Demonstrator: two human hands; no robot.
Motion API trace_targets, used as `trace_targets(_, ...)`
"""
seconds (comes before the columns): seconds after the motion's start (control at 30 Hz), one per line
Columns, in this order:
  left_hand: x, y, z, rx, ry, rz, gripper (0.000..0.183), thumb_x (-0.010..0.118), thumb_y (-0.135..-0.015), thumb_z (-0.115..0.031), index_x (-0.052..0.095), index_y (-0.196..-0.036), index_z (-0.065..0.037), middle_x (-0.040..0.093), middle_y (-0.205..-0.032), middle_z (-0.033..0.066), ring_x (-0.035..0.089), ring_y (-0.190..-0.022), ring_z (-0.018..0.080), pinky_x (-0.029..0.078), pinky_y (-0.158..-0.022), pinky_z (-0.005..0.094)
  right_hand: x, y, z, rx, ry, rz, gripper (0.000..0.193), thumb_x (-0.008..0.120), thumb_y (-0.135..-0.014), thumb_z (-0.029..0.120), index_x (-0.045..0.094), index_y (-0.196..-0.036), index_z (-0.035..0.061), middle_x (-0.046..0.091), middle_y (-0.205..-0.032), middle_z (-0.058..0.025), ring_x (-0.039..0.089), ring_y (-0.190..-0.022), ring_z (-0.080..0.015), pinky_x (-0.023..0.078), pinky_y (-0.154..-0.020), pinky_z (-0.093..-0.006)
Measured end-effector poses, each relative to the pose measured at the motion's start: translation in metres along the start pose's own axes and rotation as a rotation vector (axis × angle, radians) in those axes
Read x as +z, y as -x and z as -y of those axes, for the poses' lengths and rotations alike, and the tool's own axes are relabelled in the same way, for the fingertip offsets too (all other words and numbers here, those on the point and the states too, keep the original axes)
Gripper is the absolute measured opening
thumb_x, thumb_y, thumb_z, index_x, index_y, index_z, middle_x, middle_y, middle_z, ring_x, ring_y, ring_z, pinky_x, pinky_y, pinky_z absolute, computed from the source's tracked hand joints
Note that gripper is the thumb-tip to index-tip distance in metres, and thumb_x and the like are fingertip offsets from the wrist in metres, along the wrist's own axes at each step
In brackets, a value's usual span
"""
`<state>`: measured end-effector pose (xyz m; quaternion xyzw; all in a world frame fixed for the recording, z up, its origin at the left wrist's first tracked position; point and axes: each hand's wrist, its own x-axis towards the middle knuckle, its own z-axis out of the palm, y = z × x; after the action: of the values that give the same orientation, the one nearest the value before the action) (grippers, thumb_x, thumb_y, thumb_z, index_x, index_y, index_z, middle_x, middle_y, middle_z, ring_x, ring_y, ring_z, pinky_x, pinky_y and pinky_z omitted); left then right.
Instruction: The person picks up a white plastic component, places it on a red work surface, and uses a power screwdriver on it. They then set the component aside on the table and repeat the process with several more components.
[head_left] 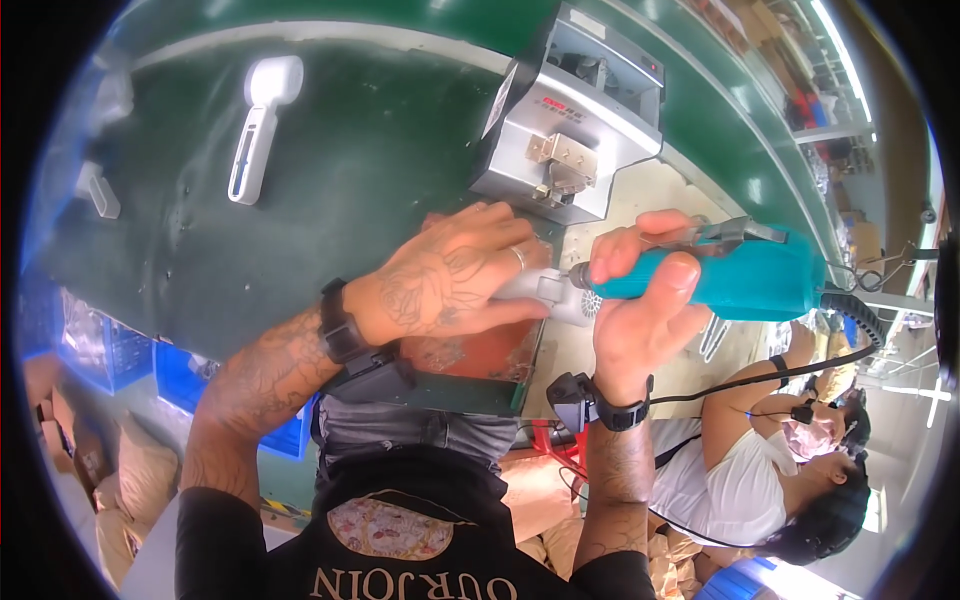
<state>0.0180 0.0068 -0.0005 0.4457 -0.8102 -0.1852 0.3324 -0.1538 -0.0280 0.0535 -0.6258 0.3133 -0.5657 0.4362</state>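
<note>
White plastic housing with a round slotted grille, held just above the edge of the work surface, near the middle of the view; its left portion is hidden by the fingers. The left hand, back uppermost, is closed on this portion, thumb below and fingers above; the fingertips are partly concealed. The right hand is curled around the front of a teal power screwdriver, its thumb along the casing; the palm contact is hidden. The driver's dark nose lies over the housing's right end; its bit is too small to make out, and whether it touches cannot be told. A black coiled cable leaves the driver's rear. Beneath the left hand lies a reddish-brown mat, largely covered by the hand. Beyond the hands stands a grey box-shaped machine with a metal bracket on its front. On the green table, to the left, lies a white round-headed device; farther left, a small white piece is blurred. At lower right, a person in a white top is distorted near the rim.
</note>
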Motion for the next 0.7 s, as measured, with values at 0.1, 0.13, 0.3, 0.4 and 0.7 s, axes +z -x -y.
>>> trace_targets(0.1, 0.002, -0.001, 0.001, 0.014, 0.014, -0.006, 0.04, 0.077, -0.081, -0.037, 0.066, -0.107, -0.007, 0.059, -0.1, 0.0076, 0.055, -0.096, 0.0273, 0.048, -0.085, 0.0393, -0.001, 0.002, -0.007, -0.011, 0.006, -0.015, 0.052, 0.055, -0.099, 0.048, 0.05, -0.105, -0.0036, 0.051, -0.07, -0.0083, 0.051, -0.06, -0.0178, 0.044, -0.057, -0.0326)
trace_targets(0.13, 0.002, -0.001, 0.002, 0.011, 0.015, -0.003, 0.04, 0.077, -0.081, -0.037, 0.066, -0.107, -0.007, 0.059, -0.1, 0.0076, 0.055, -0.096, 0.0273, 0.048, -0.085, 0.0393, -0.001, 0.002, -0.009, -0.004, -0.029, -0.012, 0.049, 0.055, -0.1, 0.046, 0.049, -0.103, -0.0028, 0.051, -0.069, -0.0084, 0.05, -0.059, -0.018, 0.044, -0.057, -0.0329)
trace_targets(0.3, 0.005, -0.003, 0.001, 0.099, -0.025, -0.092, 0.036, 0.074, -0.082, -0.03, 0.058, -0.102, -0.004, 0.054, -0.095, 0.0092, 0.054, -0.09, 0.0281, 0.046, -0.078, 0.0398, -0.004, 0.0, -0.013, 0.022, -0.091, 0.035, 0.044, 0.054, -0.101, 0.043, 0.047, -0.097, -0.0002, 0.049, -0.068, -0.0081, 0.049, -0.059, -0.0182, 0.044, -0.056, -0.0338)
trace_targets(0.4, 0.004, -0.003, 0.001, 0.097, -0.011, -0.075, 0.036, 0.074, -0.082, -0.03, 0.058, -0.102, -0.004, 0.054, -0.095, 0.0092, 0.054, -0.091, 0.028, 0.046, -0.078, 0.0399, -0.002, 0.0, -0.014, 0.002, -0.113, 0.023, 0.043, 0.052, -0.102, 0.043, 0.047, -0.095, 0.0008, 0.047, -0.067, -0.0076, 0.048, -0.058, -0.0181, 0.044, -0.055, -0.0343)
trace_targets(0.7, 0.006, -0.003, 0.002, 0.136, 0.02, -0.124, 0.035, 0.075, -0.08, -0.027, 0.058, -0.101, -0.005, 0.054, -0.093, 0.0096, 0.055, -0.09, 0.0279, 0.047, -0.079, 0.0398, 0.006, -0.016, 0.003, 0.062, 0.008, -0.031, 0.048, 0.052, -0.102, 0.045, 0.052, -0.103, -0.0025, 0.053, -0.071, -0.0069, 0.054, -0.062, -0.0177, 0.046, -0.059, -0.0319)
